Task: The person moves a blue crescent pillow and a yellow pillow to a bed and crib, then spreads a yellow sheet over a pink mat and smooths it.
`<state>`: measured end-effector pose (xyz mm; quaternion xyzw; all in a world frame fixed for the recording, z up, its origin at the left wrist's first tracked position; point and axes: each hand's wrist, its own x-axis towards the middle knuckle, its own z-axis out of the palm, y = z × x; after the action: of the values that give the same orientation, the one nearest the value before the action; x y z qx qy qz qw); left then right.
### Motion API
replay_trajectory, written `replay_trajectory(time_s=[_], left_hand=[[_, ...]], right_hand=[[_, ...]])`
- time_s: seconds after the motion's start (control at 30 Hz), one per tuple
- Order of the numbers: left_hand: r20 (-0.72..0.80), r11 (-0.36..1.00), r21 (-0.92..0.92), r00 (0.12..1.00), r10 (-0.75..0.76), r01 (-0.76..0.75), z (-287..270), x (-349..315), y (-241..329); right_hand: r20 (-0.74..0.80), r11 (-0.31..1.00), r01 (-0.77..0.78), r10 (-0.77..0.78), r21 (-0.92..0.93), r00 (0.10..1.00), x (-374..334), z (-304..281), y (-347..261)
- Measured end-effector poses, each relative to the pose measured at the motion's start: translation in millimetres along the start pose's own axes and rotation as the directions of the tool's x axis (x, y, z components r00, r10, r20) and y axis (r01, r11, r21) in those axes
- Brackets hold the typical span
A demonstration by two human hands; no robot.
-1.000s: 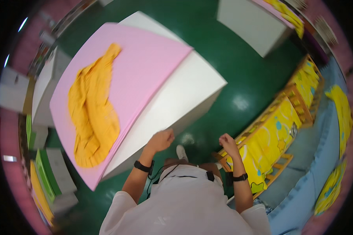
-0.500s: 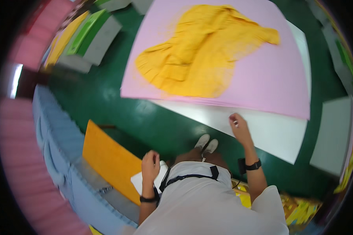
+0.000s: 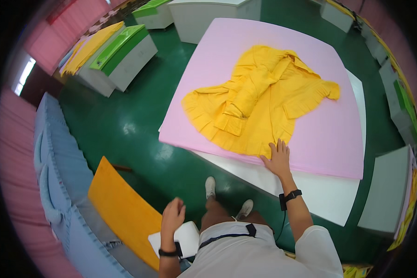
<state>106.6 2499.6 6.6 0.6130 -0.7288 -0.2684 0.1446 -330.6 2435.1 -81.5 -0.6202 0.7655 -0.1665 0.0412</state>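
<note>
A crumpled yellow garment (image 3: 252,99) with ruffled, pleated edges lies spread over a pink cloth (image 3: 326,148) on a white table (image 3: 331,199). My right hand (image 3: 279,158) is open, fingers spread. Its fingertips touch the near edge of the garment, where it meets the pink cloth. Low on the left hangs my left hand (image 3: 172,216), loosely curled with the thumb apart and nothing visible in it. It is above a white object (image 3: 186,236) and beside an orange panel (image 3: 125,208), touching neither as far as I can see.
Blue padded seats (image 3: 60,185) line the left side by a pink curtain (image 3: 14,185). Green-topped white cabinets (image 3: 136,58) stand at the far left, a white counter (image 3: 208,21) behind the table, and a grey-white cabinet (image 3: 382,190) at the right. The floor (image 3: 125,116) is green.
My right hand has reached forward from beside the table's near edge onto the garment, its curled fingers now spread. My left hand stays low. The view has shifted and my feet have moved apart.
</note>
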Motion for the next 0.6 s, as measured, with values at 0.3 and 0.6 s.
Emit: replay_trajectory(time_s=[0.3, 0.6], left_hand=[[0.116, 0.771, 0.252, 0.809, 0.576, -0.585, 13, 289, 27], [0.268, 0.691, 0.022, 0.67, 0.693, -0.723, 31, 391, 16]], right_hand=[[-0.145, 0.985, -0.163, 0.154, -0.057, 0.977, 21, 3, -25], [-0.219, 0.942, -0.259, 0.305, 0.214, 0.927, 35, -3, -15]])
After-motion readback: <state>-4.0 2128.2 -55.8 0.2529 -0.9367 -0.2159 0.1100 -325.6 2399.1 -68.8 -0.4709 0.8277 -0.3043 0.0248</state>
